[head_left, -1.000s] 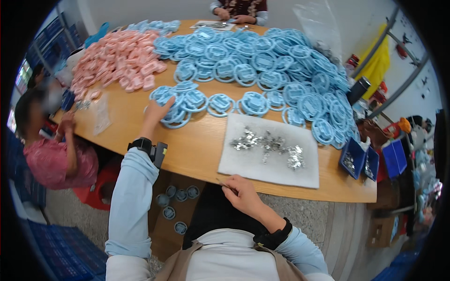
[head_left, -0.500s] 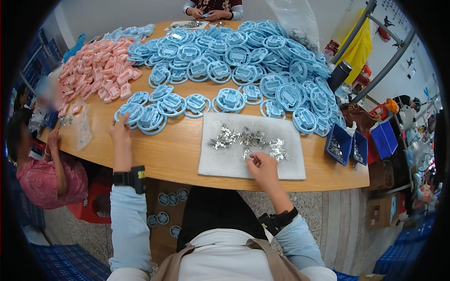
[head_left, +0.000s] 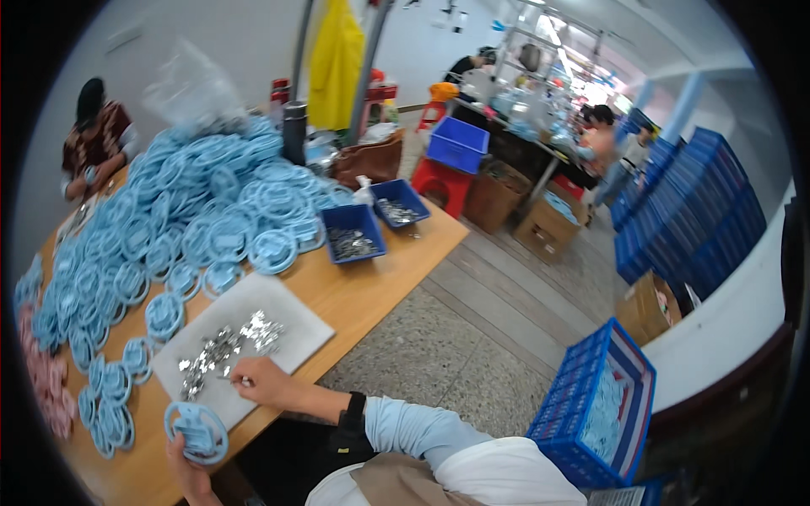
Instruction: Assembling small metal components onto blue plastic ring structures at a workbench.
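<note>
Head view: blue ring (head_left: 197, 433) clamped in the left hand (head_left: 190, 474); right hand (head_left: 263, 382) pinching a thin piece (head_left: 224, 378) beside metal clips (head_left: 221, 346) on a mat (head_left: 297, 316). Beyond that hand, two bins (head_left: 350, 218) hold metal bits (head_left: 351, 244); well to its right, a crate (head_left: 553, 405) holds blue parts (head_left: 604, 409).

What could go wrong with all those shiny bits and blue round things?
The loose metal bits lie on a flat white pad with the right hand right beside them, so a bump might scatter them.

The left hand holds one blue round part by the near edge of the table; if it slipped, it might fall.

The big blue heap is piled loosely, so some pieces might slide down.
</note>
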### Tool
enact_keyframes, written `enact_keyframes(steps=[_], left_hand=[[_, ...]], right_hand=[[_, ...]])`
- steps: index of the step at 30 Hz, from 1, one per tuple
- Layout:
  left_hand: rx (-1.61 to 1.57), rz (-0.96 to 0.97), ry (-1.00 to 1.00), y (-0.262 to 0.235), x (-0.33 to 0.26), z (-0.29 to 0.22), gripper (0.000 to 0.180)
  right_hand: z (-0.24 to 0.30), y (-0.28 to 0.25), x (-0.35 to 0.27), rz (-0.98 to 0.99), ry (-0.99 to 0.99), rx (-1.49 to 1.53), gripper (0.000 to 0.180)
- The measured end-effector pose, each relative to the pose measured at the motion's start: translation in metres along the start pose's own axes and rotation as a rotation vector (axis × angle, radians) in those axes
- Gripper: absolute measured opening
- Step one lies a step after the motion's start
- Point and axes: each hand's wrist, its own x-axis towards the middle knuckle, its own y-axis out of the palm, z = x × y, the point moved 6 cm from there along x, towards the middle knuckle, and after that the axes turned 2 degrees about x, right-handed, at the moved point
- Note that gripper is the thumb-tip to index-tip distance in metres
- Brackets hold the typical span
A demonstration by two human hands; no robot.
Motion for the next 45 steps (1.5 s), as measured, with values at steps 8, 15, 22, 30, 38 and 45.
enact_keyframes(steps=[8, 15, 22, 30, 38, 45], left_hand=[[0.442, 0.083, -0.098, 0.028, 0.025, 0.028, 0.032], [0.241, 0.078, -0.012, 0.052, -0.005, 0.010, 0.051], [0.203, 0.039, -0.111, 0.058, -0.007, 0.016, 0.029], [0.096, 0.065, -0.167, 0.068, -0.011, 0.019, 0.037], [0.107, 0.107, -0.176, 0.071, -0.014, 0.017, 0.035], [0.079, 0.030, -0.181, 0.068, -0.013, 0.024, 0.026]], right_hand=[[-0.001, -0.022, -0.017, -0.074, 0.040, 0.055, 0.019], [-0.007, -0.002, -0.010, -0.012, 0.021, 0.079, 0.017], [0.019, -0.007, 0.004, 0.150, 0.176, 0.201, 0.016], [0.043, 0.026, 0.015, 0.328, 0.031, 0.178, 0.016], [0.051, 0.034, 0.010, 0.352, -0.194, -0.040, 0.015], [0.060, 0.036, 0.001, 0.296, -0.217, -0.147, 0.021]])
